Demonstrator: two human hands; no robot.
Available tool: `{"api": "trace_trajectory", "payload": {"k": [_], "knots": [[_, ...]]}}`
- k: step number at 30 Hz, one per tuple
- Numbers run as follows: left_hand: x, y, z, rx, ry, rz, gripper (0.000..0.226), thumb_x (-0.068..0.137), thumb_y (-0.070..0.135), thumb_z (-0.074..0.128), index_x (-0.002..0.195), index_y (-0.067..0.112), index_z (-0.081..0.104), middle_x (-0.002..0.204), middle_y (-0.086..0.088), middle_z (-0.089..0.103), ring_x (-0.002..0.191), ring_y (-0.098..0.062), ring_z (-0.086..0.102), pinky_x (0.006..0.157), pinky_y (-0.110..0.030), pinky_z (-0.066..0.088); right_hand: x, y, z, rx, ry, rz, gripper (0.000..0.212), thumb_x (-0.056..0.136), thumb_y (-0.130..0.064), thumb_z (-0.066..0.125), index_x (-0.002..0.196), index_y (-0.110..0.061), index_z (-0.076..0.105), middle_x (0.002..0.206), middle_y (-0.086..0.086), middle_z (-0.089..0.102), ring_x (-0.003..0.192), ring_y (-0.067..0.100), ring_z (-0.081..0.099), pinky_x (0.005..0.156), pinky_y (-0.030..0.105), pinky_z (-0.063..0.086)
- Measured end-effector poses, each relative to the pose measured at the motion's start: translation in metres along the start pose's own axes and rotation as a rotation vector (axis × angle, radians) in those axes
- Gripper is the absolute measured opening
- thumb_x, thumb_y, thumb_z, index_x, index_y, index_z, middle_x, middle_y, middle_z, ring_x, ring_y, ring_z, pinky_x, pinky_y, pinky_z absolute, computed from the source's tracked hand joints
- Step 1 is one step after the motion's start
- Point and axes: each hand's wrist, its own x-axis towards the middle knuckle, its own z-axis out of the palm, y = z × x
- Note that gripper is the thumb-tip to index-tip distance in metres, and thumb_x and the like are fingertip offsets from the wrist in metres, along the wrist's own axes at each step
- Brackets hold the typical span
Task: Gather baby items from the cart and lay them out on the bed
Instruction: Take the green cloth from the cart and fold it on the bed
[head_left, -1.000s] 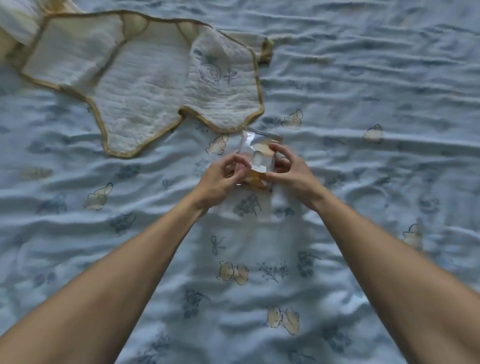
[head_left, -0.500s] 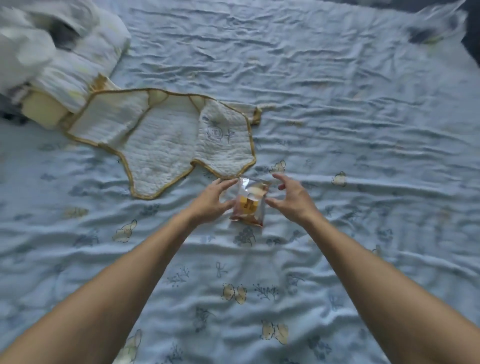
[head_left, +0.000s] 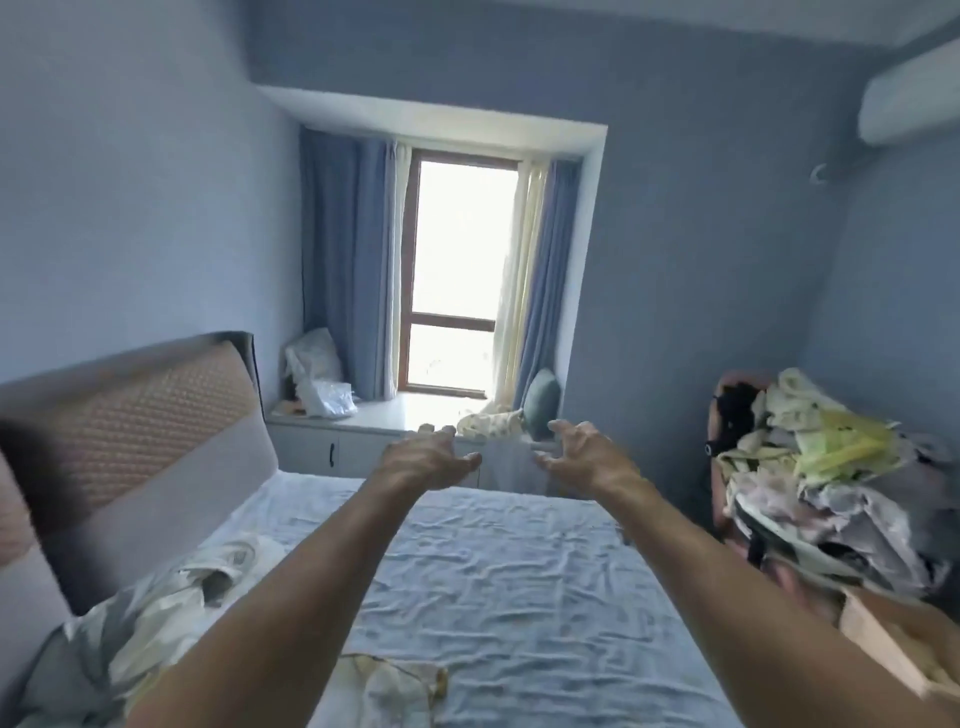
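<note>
- One bed with a wrinkled pale-blue printed sheet (head_left: 519, 582) fills the lower middle; its wide centre lies bare, with open room from the arms out to the far edge below the window ledge.
- One padded headboard in grey and quilted peach fabric (head_left: 130, 441) bounds the bed's left side.
- One window with a brown frame (head_left: 457, 270) stands in a recess, with two blue curtains, one on each side.
- One heap of crumpled cloths in cream, yellow and grey (head_left: 826, 483) is piled on a pink seat just beside the bed's right edge.
- One bundle of rumpled pale bedding (head_left: 156, 597) lies at the bed's left edge by the headboard.
- One cream baby garment with mustard trim (head_left: 400, 686) lies on the sheet at the bottom edge of view, between the two forearms and partly cut off.
- Two bare hands are raised over the bed, near each other but apart: the left hand (head_left: 426, 457) and the right hand (head_left: 587, 452) each have fingers spread and curled, each grip loose and holding nothing.
- One white air conditioner (head_left: 909, 104) is on the wall at upper right.
</note>
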Motion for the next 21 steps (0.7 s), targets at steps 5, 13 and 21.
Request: {"api": "trace_trajectory", "payload": {"k": [5,13,21], "knots": [[-0.051,0.048,-0.103,0.063,0.11,-0.026,0.073,0.093,0.064,0.022,0.149,0.016,0.023,0.155,-0.01,0.027,0.14,-0.029,0.031,0.109,-0.043,0.028,-0.045,-0.01,-0.123,-0.118,0.119,0.137,0.063,0.094,-0.055,0.036,0.148,-0.025,0.024,0.154,0.008,0.027,0.133,0.029,0.041,0.103,0.038,0.037],[-0.097,0.089,-0.164,0.008,0.25,0.045,0.059,0.099,0.048,0.024,0.142,0.01,0.037,0.148,-0.012,0.037,0.135,-0.03,0.035,0.112,-0.046,0.027,-0.102,-0.022,-0.189,-0.177,0.246,0.332,0.06,0.096,-0.053,0.025,0.149,-0.024,0.024,0.154,0.008,0.026,0.134,0.03,0.038,0.107,0.043,0.031],[-0.112,0.14,-0.155,-0.034,0.208,0.194,0.059,0.099,0.047,0.02,0.138,0.01,0.044,0.148,-0.014,0.036,0.132,-0.032,0.038,0.108,-0.045,0.03,-0.159,0.019,-0.215,-0.22,0.273,0.518,0.058,0.097,-0.051,0.026,0.148,-0.023,0.027,0.152,0.009,0.031,0.137,0.029,0.036,0.108,0.041,0.031]]}}
